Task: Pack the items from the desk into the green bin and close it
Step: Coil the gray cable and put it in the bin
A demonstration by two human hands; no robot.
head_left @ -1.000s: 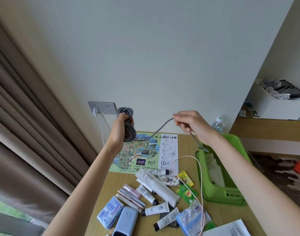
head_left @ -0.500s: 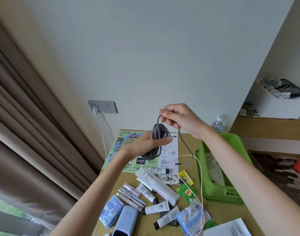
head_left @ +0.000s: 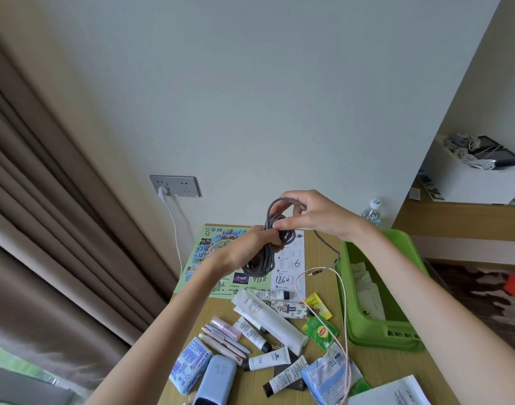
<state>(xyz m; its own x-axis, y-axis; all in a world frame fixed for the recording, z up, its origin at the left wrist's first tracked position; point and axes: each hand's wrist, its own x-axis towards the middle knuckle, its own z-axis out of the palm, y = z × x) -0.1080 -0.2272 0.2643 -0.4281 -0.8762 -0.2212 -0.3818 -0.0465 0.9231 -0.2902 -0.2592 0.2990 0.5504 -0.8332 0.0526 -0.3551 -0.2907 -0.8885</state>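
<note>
- Coil (head_left: 263, 260) of grey cable hangs above the surface (head_left: 320, 255), over the map leaflet (head_left: 209, 258). It is no longer raised beside the wall socket (head_left: 176, 186) as a second ago.
- Left hand (head_left: 250, 244) grips the coil around its middle.
- Right hand (head_left: 312, 214), earlier well apart with cable stretched between, now meets the coil's top, pinching a loop.
- Loose cable tail trails to the green bin (head_left: 376, 343), which stands open on the surface's right side.

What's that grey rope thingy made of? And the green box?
The grey coiled cable looks covered in woven fabric: speckled, matte, bending softly into loops; its inside is hidden. The green open bin looks like moulded plastic: smooth, faintly shiny, evenly coloured, with slots in its wall.
</note>
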